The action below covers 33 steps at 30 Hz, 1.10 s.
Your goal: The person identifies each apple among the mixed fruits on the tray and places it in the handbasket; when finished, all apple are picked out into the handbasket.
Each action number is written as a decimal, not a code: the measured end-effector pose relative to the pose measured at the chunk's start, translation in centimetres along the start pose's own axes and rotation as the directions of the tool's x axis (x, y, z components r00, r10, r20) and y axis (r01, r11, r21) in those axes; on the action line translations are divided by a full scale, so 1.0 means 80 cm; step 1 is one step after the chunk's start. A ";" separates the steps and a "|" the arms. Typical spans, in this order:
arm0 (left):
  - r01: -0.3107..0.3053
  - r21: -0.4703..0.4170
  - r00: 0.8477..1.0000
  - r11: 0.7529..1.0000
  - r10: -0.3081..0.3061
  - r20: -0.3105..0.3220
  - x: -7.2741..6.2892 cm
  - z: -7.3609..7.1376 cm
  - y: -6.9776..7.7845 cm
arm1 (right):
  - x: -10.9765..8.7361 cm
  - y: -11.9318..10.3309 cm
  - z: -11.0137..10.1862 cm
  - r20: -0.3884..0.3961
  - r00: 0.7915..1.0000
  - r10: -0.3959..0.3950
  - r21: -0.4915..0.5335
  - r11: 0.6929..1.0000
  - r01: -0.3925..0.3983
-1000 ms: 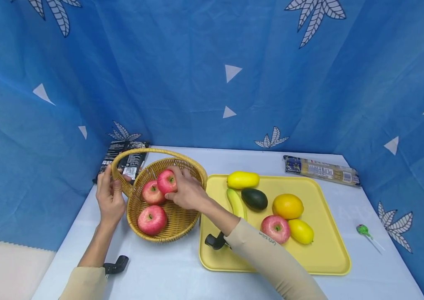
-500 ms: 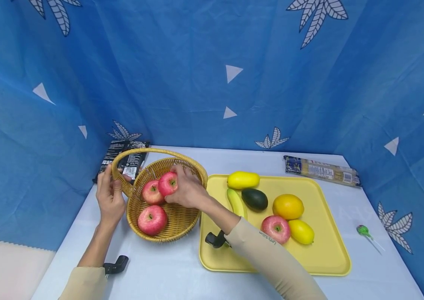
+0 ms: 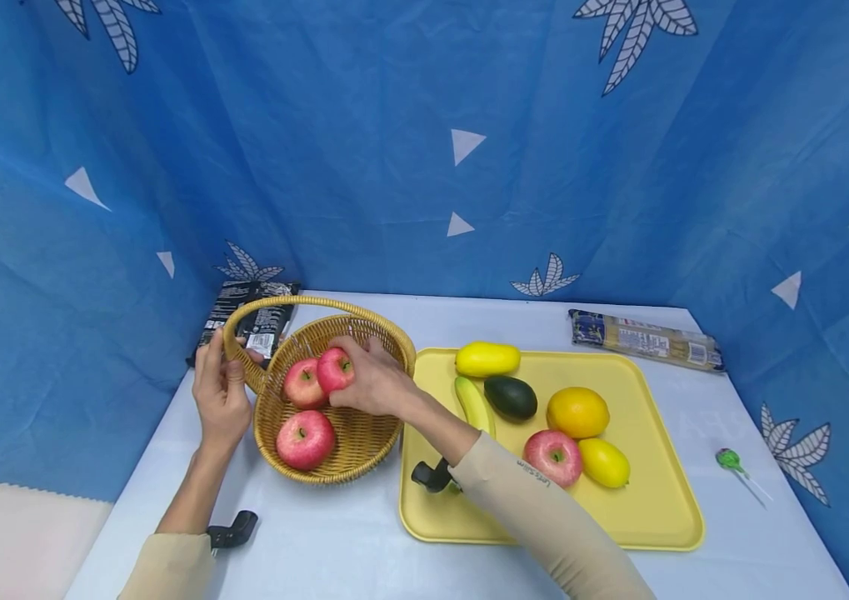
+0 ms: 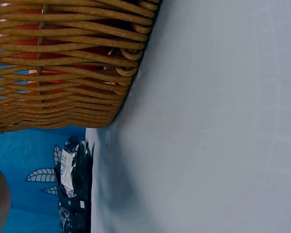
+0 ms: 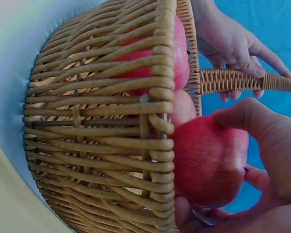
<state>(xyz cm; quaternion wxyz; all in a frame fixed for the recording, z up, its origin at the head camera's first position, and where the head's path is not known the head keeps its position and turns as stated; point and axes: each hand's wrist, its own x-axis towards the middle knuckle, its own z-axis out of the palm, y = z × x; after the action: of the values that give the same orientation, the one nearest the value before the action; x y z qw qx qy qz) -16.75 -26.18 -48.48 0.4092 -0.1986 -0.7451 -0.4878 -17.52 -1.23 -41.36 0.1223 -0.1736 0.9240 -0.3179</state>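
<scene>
A wicker basket (image 3: 364, 433) with an arched handle stands on the white table, left of the middle. My left hand (image 3: 222, 404) grips the handle near its left base; the right wrist view shows its fingers around the handle. My right hand (image 3: 375, 379) reaches over the basket's right rim and holds a red apple (image 3: 335, 369) between thumb and fingers. Beside that apple, a second apple (image 3: 304, 384) lies in the basket, and a third apple (image 3: 306, 440) sits nearer the front. In the right wrist view the held apple (image 5: 208, 162) is at rim height.
To the right lies a yellow tray (image 3: 649, 500) bearing an apple (image 3: 553, 457), a banana (image 3: 473, 405), an avocado (image 3: 510, 398) and several yellow fruits. A noodle pack (image 3: 645, 340) rests behind it, a lollipop (image 3: 728, 459) at the far right. Behind the basket is a black packet (image 3: 262, 321).
The right hand, with the apple, shifts slightly right, then back a little left within the basket. My left hand stays on the handle, and the basket has not visibly moved.
</scene>
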 end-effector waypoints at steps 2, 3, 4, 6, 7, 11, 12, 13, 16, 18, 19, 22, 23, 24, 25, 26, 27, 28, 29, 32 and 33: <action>-0.001 0.006 1.000 1.000 0.001 0.001 0.000 0.000 0.000 | 0.000 0.001 0.000 0.022 1.000 0.002 -0.012 1.000 -0.002; -0.002 0.008 1.000 1.000 0.002 0.001 0.000 0.000 -0.001 | 0.000 0.001 -0.001 0.034 0.999 0.004 -0.020 1.000 -0.003; -0.003 0.006 1.000 1.000 0.003 0.001 0.000 0.000 -0.001 | 0.000 0.001 -0.001 0.046 0.999 0.003 -0.032 0.999 -0.002; -0.006 0.003 1.000 1.000 0.006 0.000 0.001 0.000 -0.001 | 0.001 0.001 -0.002 0.072 0.997 -0.002 -0.064 0.998 0.007; -0.007 0.006 1.000 1.000 0.007 0.000 0.001 0.000 -0.002 | 0.001 0.002 -0.002 0.084 0.996 -0.008 -0.081 0.997 0.014; -0.007 0.012 1.000 1.000 0.007 -0.004 0.003 0.001 0.003 | 0.002 0.003 -0.003 0.124 0.992 -0.031 -0.122 0.991 0.046; -0.007 0.013 1.000 1.000 0.007 -0.005 0.004 0.001 0.005 | 0.002 0.003 -0.003 0.133 0.991 -0.034 -0.124 0.991 0.051; -0.006 0.013 1.000 1.000 0.006 -0.004 0.005 0.002 0.009 | 0.002 0.003 -0.003 0.141 0.989 -0.036 -0.123 0.991 0.053; -0.001 0.009 1.000 1.000 0.001 -0.001 0.007 0.002 0.016 | 0.004 0.004 -0.003 0.167 0.985 -0.038 -0.120 0.991 0.059; 0.001 0.010 1.000 1.000 -0.001 -0.001 0.007 0.002 0.017 | 0.005 0.005 -0.002 0.186 0.982 -0.036 -0.126 0.990 0.061; 0.002 0.010 1.000 1.000 -0.002 -0.001 0.006 0.001 0.015 | 0.005 0.005 -0.001 0.197 0.980 -0.033 -0.129 0.990 0.060; 0.004 0.008 1.000 1.000 -0.004 -0.003 0.003 0.000 0.006 | 0.007 0.004 0.000 0.224 0.975 -0.011 -0.137 0.990 0.042; 0.005 0.005 1.000 1.000 -0.005 -0.003 0.002 0.000 0.004 | 0.007 0.004 0.000 0.230 0.973 0.000 -0.138 0.990 0.032; 0.006 0.001 1.000 1.000 -0.006 -0.002 0.001 -0.001 0.001 | 0.008 0.003 0.000 0.233 0.972 0.012 -0.135 0.991 0.020; 0.007 -0.004 1.000 1.000 -0.007 -0.001 0.001 -0.001 0.000 | 0.008 0.003 0.001 0.236 0.972 0.023 -0.133 0.991 0.009; 0.007 -0.006 1.000 1.000 -0.007 0.000 0.001 -0.001 -0.001 | 0.008 0.002 0.001 0.237 0.971 0.035 -0.130 0.992 -0.004; 0.008 -0.009 1.000 1.000 -0.008 0.001 0.000 -0.001 -0.001 | 0.008 0.002 0.001 0.237 0.970 0.044 -0.128 0.992 -0.014; 0.008 -0.010 1.000 1.000 -0.008 0.002 0.000 -0.002 -0.001 | 0.009 0.002 0.001 0.238 0.970 0.053 -0.123 0.992 -0.024; 0.008 -0.012 1.000 1.000 -0.008 0.001 0.000 -0.002 -0.001 | 0.009 0.001 0.001 0.236 0.970 0.057 -0.123 0.992 -0.028; 0.007 -0.011 1.000 1.000 -0.007 -0.005 0.004 0.000 0.011 | 0.009 0.002 0.002 0.231 0.971 0.065 -0.119 0.992 -0.038; 0.006 -0.009 1.000 1.000 -0.006 -0.007 0.006 0.001 0.016 | 0.010 0.002 0.002 0.227 0.972 0.064 -0.122 0.992 -0.037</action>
<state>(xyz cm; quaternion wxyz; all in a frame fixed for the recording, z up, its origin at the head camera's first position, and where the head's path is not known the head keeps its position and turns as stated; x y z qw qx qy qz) -16.16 -25.63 -47.41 0.4094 -0.1965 -0.7420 -0.4931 -18.19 -1.53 -41.68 0.2266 -0.1927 0.9246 -0.2380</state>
